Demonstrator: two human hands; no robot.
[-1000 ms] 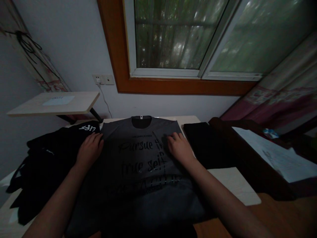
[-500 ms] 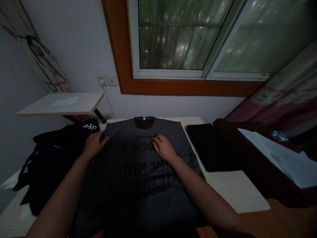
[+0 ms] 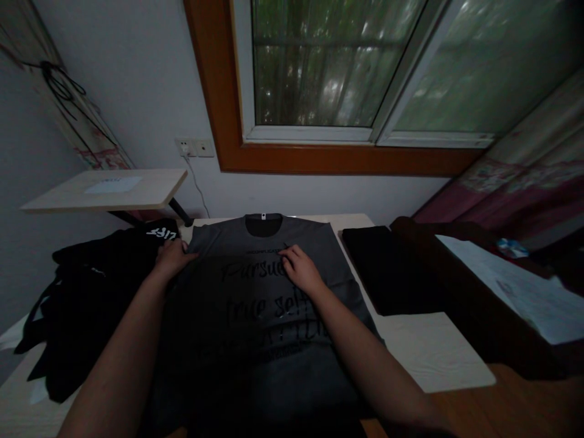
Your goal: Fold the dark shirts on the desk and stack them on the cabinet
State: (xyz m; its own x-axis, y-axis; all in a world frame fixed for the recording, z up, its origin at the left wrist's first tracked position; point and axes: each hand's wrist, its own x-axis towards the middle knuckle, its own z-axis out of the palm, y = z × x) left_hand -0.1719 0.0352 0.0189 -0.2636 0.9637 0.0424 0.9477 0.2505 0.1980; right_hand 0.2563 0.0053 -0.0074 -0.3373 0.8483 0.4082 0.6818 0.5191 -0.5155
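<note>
A dark grey T-shirt (image 3: 255,331) lies spread front up, its collar toward the wall and black lettering across its chest. At the shirt's left sleeve edge is my left hand (image 3: 173,258), its fingers curled over and its thumb on the cloth. My right hand (image 3: 302,271) is on the upper chest beside the printed word, with thumb and fingertips pinched at a small dark crease in the fabric. Close by my left forearm lies a heap of black clothing (image 3: 109,267) with white print.
A folded black garment (image 3: 387,267) lies right of the shirt on the pale table (image 3: 438,353). A small raised shelf (image 3: 159,191) with a paper slip stands at the back left. Beyond are a wall socket with a cord (image 3: 194,147) and a window. A brown piece of furniture (image 3: 460,267) bears white sheets.
My left hand's fingers have curled in at the sleeve edge, where they lay more stretched out before. My right hand stays at nearly the same place on the chest. The view shifts slightly.
</note>
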